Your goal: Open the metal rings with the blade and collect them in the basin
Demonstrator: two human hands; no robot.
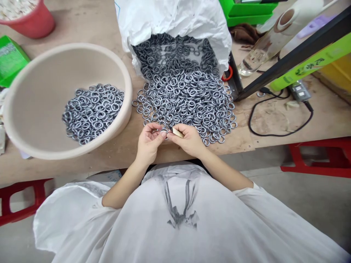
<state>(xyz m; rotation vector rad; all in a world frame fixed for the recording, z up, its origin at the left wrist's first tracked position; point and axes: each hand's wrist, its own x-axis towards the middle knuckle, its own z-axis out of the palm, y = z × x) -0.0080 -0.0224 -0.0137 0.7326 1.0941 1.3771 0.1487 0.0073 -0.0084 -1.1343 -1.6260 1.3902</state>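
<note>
My left hand [149, 142] is closed, with a grey ring [163, 130] pinched between thumb and fingers. Beside it, my right hand [189, 139] grips a small tool with a pale beige handle [177, 133] and a dark end; its exact kind is too small to tell. The two thumbs nearly meet at the ring. Just beyond both hands spreads a heap of metallic-grey rings [189, 96], spilling from the mouth of a white sack [175, 18]. To the left stands a large beige basin [38, 146] with a pile of the same rings [94, 111] in it.
A red bucket [41, 22] and a green bin [12, 62] stand at the left. A black post [290, 58], a clear bottle [253, 60] and a looped black cable [276, 135] are at the right. Red stools [318, 159] stand by the table's front edge.
</note>
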